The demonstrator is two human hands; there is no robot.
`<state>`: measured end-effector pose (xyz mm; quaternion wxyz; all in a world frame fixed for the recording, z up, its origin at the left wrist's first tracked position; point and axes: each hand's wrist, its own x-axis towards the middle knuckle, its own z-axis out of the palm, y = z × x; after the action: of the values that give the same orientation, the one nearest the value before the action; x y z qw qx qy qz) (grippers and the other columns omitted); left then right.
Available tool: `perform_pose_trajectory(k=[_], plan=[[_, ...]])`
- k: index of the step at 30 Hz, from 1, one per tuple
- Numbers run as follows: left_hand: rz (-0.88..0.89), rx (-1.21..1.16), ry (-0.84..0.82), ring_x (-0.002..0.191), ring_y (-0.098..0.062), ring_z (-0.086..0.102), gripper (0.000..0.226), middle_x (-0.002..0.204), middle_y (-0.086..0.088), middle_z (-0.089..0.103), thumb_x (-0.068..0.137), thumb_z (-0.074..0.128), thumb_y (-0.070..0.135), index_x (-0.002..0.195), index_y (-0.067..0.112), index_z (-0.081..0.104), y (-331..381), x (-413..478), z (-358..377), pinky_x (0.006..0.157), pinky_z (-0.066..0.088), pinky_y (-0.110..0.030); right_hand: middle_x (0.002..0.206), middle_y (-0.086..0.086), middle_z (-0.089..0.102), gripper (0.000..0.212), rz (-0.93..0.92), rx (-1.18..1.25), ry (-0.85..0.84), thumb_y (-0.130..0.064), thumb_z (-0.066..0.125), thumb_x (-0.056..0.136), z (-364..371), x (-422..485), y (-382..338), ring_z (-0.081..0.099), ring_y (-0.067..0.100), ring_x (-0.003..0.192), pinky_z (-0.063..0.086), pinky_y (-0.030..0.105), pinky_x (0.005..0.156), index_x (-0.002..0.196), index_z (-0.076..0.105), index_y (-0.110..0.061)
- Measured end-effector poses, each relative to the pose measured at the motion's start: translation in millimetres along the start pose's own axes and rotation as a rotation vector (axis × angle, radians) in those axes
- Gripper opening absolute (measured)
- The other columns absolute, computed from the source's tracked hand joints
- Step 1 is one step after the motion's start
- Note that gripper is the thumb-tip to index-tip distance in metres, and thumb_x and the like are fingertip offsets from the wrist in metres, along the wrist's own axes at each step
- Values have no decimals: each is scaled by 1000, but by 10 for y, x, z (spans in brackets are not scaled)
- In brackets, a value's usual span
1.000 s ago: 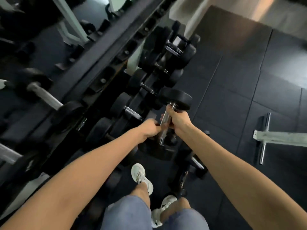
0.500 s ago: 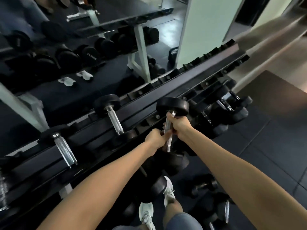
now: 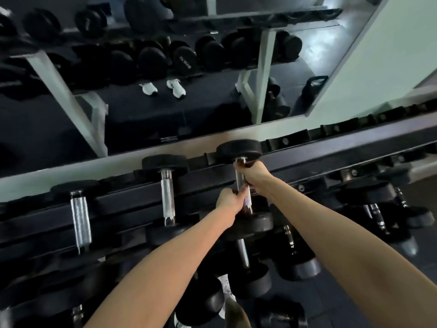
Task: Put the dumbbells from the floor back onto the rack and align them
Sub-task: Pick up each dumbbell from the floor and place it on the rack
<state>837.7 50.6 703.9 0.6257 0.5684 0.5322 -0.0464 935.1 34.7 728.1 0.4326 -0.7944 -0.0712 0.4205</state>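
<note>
Nearest the camera, below the rack (image 3: 307, 159), more dumbbells crowd the lower tier and the floor, so footing under the load deserves care. Above them, the left hand (image 3: 229, 200) is wrapped shut around the lower part of the chrome handle of the dumbbell (image 3: 243, 185), while the right hand (image 3: 254, 174) is curled tight around the same handle higher up, just under the far head. That dumbbell lies across the rack's top tier, its far head touching or very nearly touching the rack's back rail and its near head hanging at the front rail; whether its weight is fully seated cannot be told. To finish this step well, I would lower it until both heads settle into the cradle before loosening either grip, keeping fingers on the handle and clear of the pinch between head and rail. Next along the rack to the left sit a neighbouring dumbbell (image 3: 166, 192) and another (image 3: 79, 216) beyond it, handles roughly parallel; matching their angle and depth should give the alignment. Behind the rack, a mirror (image 3: 165, 102) reflects another rack.
</note>
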Motion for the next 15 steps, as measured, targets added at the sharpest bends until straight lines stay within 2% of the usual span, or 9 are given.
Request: perform_pose_trajectory(k=[4, 6, 8, 9, 11, 13, 15], plan=[[-47, -117, 38, 87, -26, 58, 55, 94, -11, 64, 87, 54, 50, 105, -1, 63, 87, 183, 127, 74, 41, -30, 97, 8, 65, 34, -38, -126, -93, -26, 65, 89, -4, 313, -76, 59, 21, 90, 44, 31, 76, 111, 64, 0], [-69, -138, 40, 98, -30, 61, 52, 104, -15, 67, 90, 52, 46, 108, -2, 63, 100, 266, 176, 78, 42, -31, 91, 8, 66, 34, -33, -168, -134, -26, 65, 90, 17, 444, -66, 61, 22, 85, 47, 32, 75, 108, 66, 3], [-81, -126, 49, 107, -31, 60, 51, 112, -16, 66, 93, 48, 43, 111, -3, 61, 88, 323, 198, 81, 41, -31, 81, 6, 66, 32, -21, -187, -169, -25, 65, 90, 34, 535, -26, 63, 20, 75, 50, 27, 68, 104, 66, 4], [-93, -129, 44, 105, -29, 60, 51, 108, -14, 67, 93, 48, 43, 111, -3, 61, 78, 348, 194, 79, 39, -30, 79, 5, 65, 30, -10, -186, -183, -25, 64, 90, 36, 559, -12, 62, 17, 70, 49, 24, 61, 103, 66, 3], [-118, -149, 22, 93, -22, 56, 45, 86, -2, 63, 93, 49, 43, 103, 1, 62, 72, 383, 183, 78, 36, -27, 83, 8, 66, 30, 5, -176, -208, -25, 64, 90, 24, 596, 14, 62, 15, 65, 48, 21, 55, 103, 65, 2], [-140, -153, 3, 89, -18, 51, 37, 76, 3, 55, 91, 51, 45, 88, 8, 60, 55, 419, 179, 78, 35, -27, 88, 12, 67, 33, 7, -155, -218, -25, 65, 89, 4, 630, 42, 64, 20, 69, 53, 25, 63, 105, 64, 3], [-137, -153, -13, 88, -19, 50, 37, 84, -1, 57, 90, 52, 46, 88, 10, 58, 67, 419, 165, 79, 35, -28, 93, 13, 68, 35, 2, -142, -227, -27, 67, 88, -12, 628, 35, 66, 24, 77, 57, 33, 77, 108, 64, 1]])
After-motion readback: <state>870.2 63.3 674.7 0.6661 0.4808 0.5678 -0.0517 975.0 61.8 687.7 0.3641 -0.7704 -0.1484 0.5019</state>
